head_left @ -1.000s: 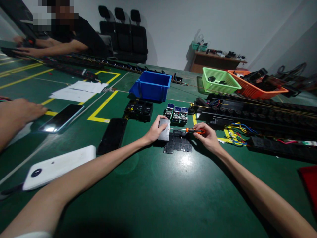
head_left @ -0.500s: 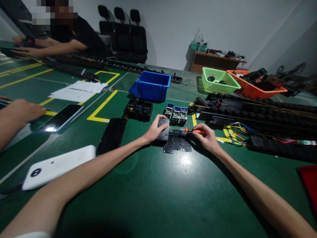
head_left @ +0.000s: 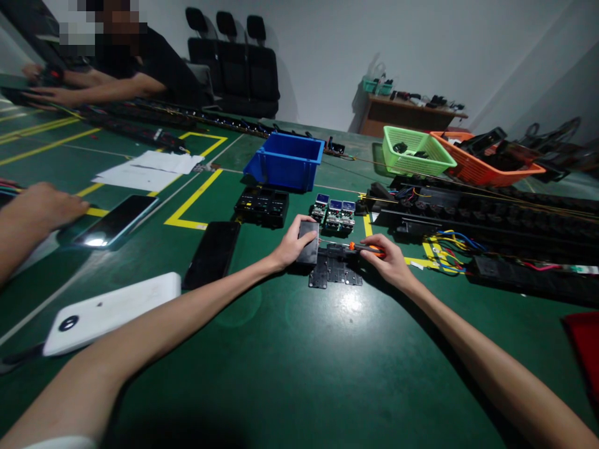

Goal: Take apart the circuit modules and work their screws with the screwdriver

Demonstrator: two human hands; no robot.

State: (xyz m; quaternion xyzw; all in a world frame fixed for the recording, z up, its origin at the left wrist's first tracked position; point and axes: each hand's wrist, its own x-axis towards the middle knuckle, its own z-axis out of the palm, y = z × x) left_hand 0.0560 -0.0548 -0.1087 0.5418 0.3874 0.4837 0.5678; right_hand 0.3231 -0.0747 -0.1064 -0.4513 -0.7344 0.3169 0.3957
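Observation:
My left hand is closed round a black rectangular box, thumb on its near face, and holds it on edge. In my right hand is a screwdriver with an orange and black handle. Its thin shaft points left, and the tip meets the right side of the box; the exact contact is too small to see. Below the shaft lie flat black plastic plates. Just beyond are small circuit boards with blue-topped parts.
A blue bin, a black slotted unit, a black phone and a white power bank stand around. Rightward are long black assemblies with wires, a green basket and an orange basket. Another person's hand rests at left.
My right hand's fingers have shifted slightly on the screwdriver handle, showing more of its black part. The box and my left hand stay in place.

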